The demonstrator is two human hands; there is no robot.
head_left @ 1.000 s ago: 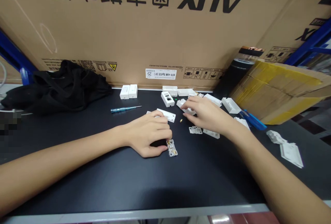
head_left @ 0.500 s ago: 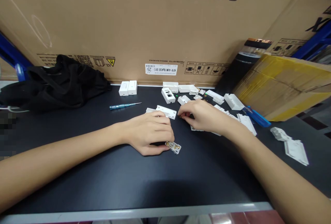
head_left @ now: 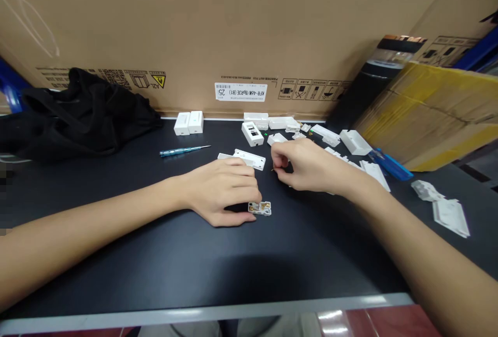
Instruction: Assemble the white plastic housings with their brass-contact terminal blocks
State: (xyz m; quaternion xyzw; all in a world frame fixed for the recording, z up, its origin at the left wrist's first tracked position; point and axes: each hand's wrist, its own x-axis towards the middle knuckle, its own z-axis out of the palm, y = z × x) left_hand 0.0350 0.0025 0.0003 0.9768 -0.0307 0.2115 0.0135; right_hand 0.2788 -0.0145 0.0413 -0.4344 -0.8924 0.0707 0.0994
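While the big carton stands as a wall at the back, the black surface spreads before it; at the right leans a taped box, at the left lies a black bag, and a dark flask stands tilted beside the box.

The left hand is palm down near the middle, its grip closed on one end of the insert between thumb and forefinger; the right hand is a little further back and to the right, its grip closed in a pinch on the brass bit.

A blue tool lies by the box; a thin screwdriver lies behind the left forearm; two white blocks stand side by side near the carton; a white frame and a white strip lie behind the hands.

The insert, white with brass contacts, is just at the left fingertips; whether it touches the surface, I cannot tell; smallest is the brass bit, mostly hidden by the right fingertips.
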